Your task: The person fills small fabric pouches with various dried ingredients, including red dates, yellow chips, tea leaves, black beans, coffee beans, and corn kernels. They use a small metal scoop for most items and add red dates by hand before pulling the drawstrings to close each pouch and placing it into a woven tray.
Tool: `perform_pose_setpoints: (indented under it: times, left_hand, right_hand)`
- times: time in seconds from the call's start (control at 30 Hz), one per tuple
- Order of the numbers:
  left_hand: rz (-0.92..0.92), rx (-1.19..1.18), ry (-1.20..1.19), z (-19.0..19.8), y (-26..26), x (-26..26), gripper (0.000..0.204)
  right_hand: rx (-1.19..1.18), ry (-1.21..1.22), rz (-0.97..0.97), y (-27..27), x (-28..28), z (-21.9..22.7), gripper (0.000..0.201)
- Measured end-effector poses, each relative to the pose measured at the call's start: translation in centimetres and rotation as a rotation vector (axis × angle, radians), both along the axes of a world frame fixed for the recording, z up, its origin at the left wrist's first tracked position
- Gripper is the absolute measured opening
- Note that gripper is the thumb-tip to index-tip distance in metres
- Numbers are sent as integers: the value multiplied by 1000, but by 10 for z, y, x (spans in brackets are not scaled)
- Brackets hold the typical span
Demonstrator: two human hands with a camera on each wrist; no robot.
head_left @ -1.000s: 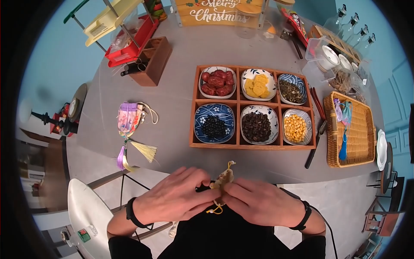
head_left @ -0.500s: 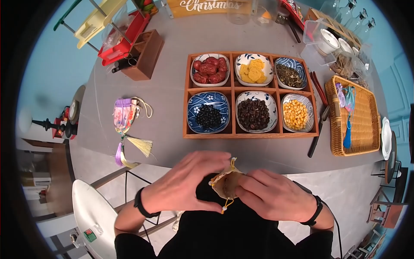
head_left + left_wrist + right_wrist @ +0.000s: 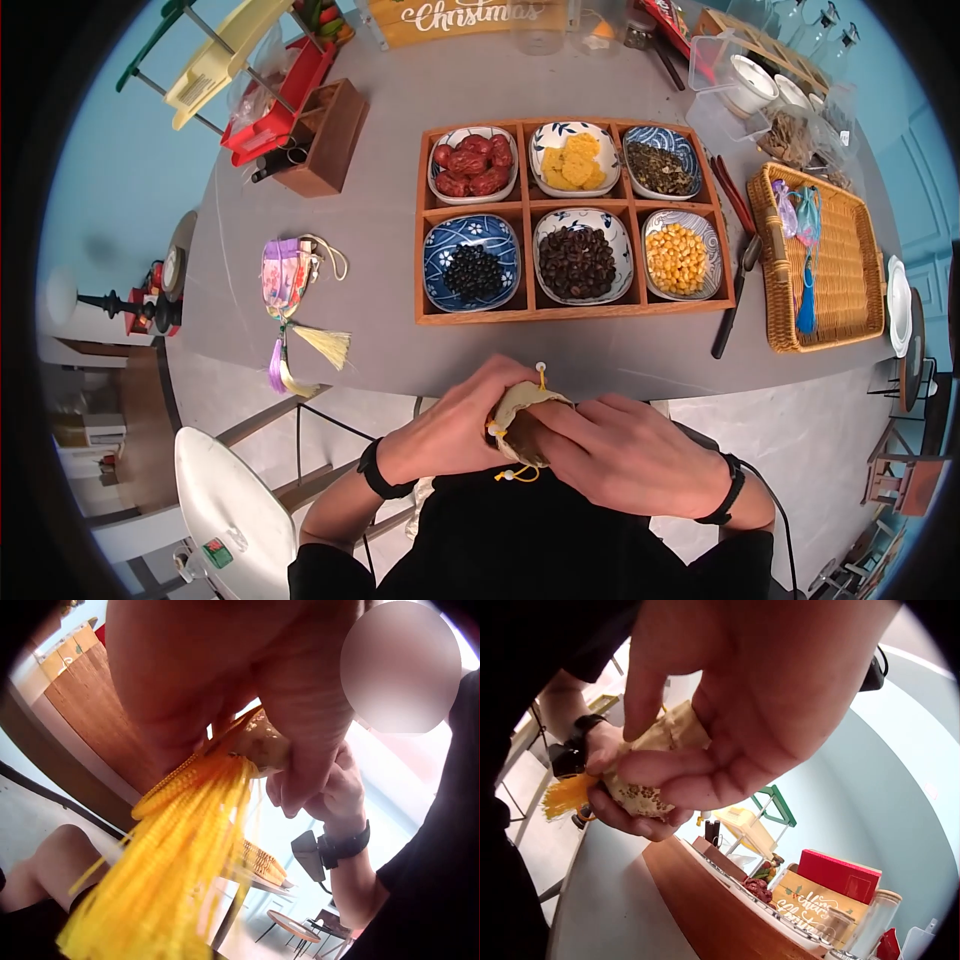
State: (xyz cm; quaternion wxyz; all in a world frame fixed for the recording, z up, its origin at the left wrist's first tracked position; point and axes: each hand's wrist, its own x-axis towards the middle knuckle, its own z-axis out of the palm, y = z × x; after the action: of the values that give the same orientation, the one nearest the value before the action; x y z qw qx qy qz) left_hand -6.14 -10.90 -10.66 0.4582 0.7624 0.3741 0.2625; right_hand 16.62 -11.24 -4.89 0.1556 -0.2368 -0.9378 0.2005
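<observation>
A small cream pouch (image 3: 522,425) with yellow drawstrings is held in front of the body, its mouth spread open. My left hand (image 3: 455,425) wraps round its left side. My right hand (image 3: 640,455) has its fingers at the mouth, and whether the tips are inside is hidden. In the left wrist view a yellow tassel (image 3: 180,855) hangs below the left hand (image 3: 240,682). The right wrist view shows the pouch (image 3: 641,796) resting in the left hand (image 3: 611,814), with the right hand's (image 3: 742,712) thumb and fingers at its edge.
Beyond the hands stands a wooden tray (image 3: 480,316) of six bowls with dates, yellow pieces, dried leaves, black beans, dark beans and corn. A floral pouch (image 3: 287,275) lies left, a wicker basket (image 3: 835,270) right. Black-handled tongs (image 3: 735,310) lie between tray and basket.
The left hand, spread away from the pouch half a second ago, has closed round its side. The right hand stays at the mouth. The head view has shifted slightly.
</observation>
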Motion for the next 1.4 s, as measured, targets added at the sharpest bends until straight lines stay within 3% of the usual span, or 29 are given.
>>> perform_pose_setpoints:
  times: [0.17, 0.23, 0.27, 0.3, 0.37, 0.4, 0.47, 0.57, 0.6, 0.67, 0.8, 1.07, 1.13, 1.2, 1.27, 1.4]
  left_hand:
    - [9, -22, -13, -3, 0, -6, 74]
    - [84, -68, 93, -2, -4, -15, 75]
    - [107, -122, 37, -8, -6, -22, 75]
    - [142, -78, 16, -9, -7, -26, 75]
    - [249, -2, 46, 0, -5, -29, 74]
    - [276, 130, 40, 1, -3, -32, 74]
    - [504, 144, -12, 9, -10, -28, 73]
    - [642, 75, -73, 0, -13, -32, 70]
    - [643, 71, -72, 0, -11, -33, 70]
    - [632, -241, -81, -1, -8, -35, 72]
    - [665, -222, -96, -3, -7, -36, 67]
    - [807, -378, 27, 0, -19, -50, 70]
    - [828, -374, -35, -1, -29, -66, 64]
    - [878, -411, 1, 3, -31, -70, 58]
    - [893, -358, -41, 10, -30, -59, 54]
    - [938, -91, -133, 19, -25, -56, 67]
  right_hand:
    - [-69, 33, -37, -3, 5, 7, 31]
    - [-23, 284, -271, -4, 23, 7, 29]
    - [-58, 374, -450, -3, 35, -1, 28]
    - [93, 364, -601, 4, 49, -7, 30]
    - [3, 344, -1130, 10, 57, -14, 33]
    - [5, 338, -1135, 12, 62, -23, 33]
    - [140, 245, -1226, 18, 72, -40, 35]
    - [-31, 327, -1286, 20, 66, -42, 36]
    - [-142, 406, -1322, 20, 64, -43, 36]
    - [-102, 385, -1301, 21, 66, -49, 36]
    - [-45, 267, -1295, 18, 63, -49, 35]
    - [-70, 277, -1232, 7, 66, -45, 34]
    - [-217, 458, -1282, -3, 61, -49, 35]
    - [-166, 470, -1388, 3, 72, -57, 34]
    - [-8, 116, -1635, 12, 81, -58, 32]
    - [157, -115, -1595, 13, 99, -83, 29]
